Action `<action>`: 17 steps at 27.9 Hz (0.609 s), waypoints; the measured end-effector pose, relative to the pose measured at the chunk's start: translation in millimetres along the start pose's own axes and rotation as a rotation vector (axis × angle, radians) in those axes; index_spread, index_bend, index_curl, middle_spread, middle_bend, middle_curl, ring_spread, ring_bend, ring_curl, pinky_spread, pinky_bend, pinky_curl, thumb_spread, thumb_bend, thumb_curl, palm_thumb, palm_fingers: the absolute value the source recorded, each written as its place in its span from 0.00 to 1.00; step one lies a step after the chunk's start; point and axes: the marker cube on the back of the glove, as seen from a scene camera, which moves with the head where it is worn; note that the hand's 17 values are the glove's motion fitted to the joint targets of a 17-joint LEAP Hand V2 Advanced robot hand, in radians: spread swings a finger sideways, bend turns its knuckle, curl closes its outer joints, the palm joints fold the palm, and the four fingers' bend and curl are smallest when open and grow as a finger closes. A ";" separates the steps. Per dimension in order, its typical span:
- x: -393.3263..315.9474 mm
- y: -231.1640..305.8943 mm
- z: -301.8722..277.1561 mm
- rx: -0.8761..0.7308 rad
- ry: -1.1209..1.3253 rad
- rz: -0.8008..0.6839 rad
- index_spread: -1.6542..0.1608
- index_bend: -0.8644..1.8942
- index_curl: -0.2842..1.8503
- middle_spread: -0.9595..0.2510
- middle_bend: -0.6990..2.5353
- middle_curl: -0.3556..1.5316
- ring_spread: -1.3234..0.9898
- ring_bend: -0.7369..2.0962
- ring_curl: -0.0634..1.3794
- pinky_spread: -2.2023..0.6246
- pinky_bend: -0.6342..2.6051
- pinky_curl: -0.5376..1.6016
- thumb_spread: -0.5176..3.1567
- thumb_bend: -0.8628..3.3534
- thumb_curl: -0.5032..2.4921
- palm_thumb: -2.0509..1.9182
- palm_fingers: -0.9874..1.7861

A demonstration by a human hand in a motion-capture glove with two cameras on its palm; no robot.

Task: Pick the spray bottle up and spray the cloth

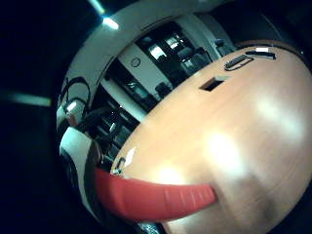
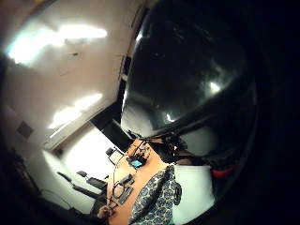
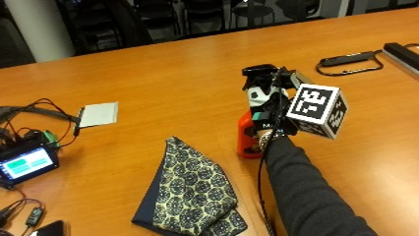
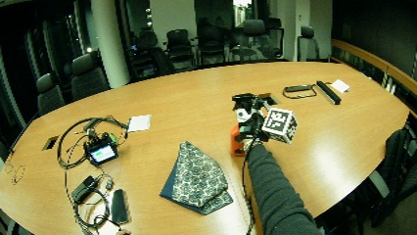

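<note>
Chairs ring the wooden table (image 3: pixel 196 73). Near its middle, the gloved right hand (image 3: pixel 265 118) is wrapped around the orange spray bottle (image 3: pixel 246 140), standing upright on the tabletop; the patterned cloth (image 3: pixel 190 189) lies just left, nearer the viewer.

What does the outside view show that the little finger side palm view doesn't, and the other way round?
Only the outside view shows the patterned cloth folded on the table beside the bottle, the gloved right hand at the orange spray bottle, and the small lit screen. Only the little finger side palm view shows the bottle's red trigger close to the palm, and the cutout in the tabletop. Both show the wooden table and the black strap lying on it.
</note>
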 end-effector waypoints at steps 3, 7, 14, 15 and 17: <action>-7.4 -5.5 -1.6 0.030 -0.006 -0.028 0.75 0.38 0.31 0.60 0.36 0.45 0.48 0.49 0.36 0.67 0.36 0.45 0.31 0.20 0.35 0.75 0.88; -11.1 -9.3 -3.4 0.039 -0.011 -0.045 0.75 0.39 0.32 0.60 0.37 0.46 0.48 0.50 0.37 0.67 0.36 0.45 0.30 0.20 0.36 0.75 0.88; -9.9 -5.1 -6.0 -0.025 0.075 -0.182 0.75 0.40 0.34 0.61 0.37 0.47 0.48 0.51 0.38 0.66 0.37 0.46 0.30 0.20 0.37 0.75 0.87; -12.4 -5.6 -6.2 -0.036 0.093 -0.214 0.75 0.40 0.34 0.61 0.38 0.47 0.48 0.51 0.38 0.66 0.37 0.46 0.30 0.20 0.37 0.75 0.87; -18.7 -7.3 -6.2 -0.057 0.124 -0.272 0.75 0.40 0.35 0.61 0.38 0.47 0.48 0.51 0.38 0.66 0.37 0.46 0.29 0.20 0.38 0.75 0.87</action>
